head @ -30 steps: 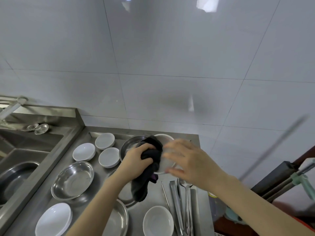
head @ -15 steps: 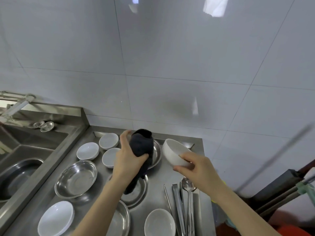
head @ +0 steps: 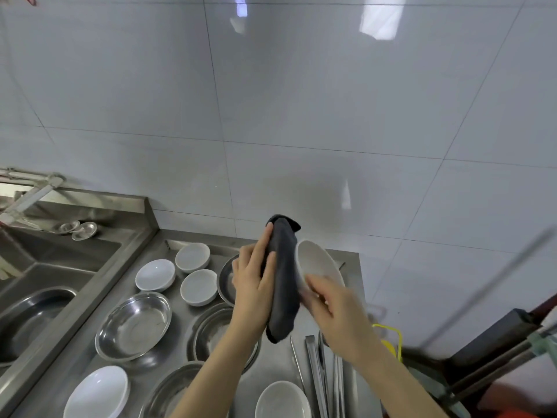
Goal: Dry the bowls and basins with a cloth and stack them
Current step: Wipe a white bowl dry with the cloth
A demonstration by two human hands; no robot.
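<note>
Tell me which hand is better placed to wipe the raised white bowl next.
Left, probably. The left hand holds the dark cloth right beside the white bowl, while the right hand is occupied gripping that tilted bowl in the air.

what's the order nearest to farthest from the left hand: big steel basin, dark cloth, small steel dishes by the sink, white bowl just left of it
From the left hand, head view:
1. dark cloth, in its grip
2. white bowl, just left
3. big steel basin, lower left
4. small steel dishes, far left, sink ledge
</note>
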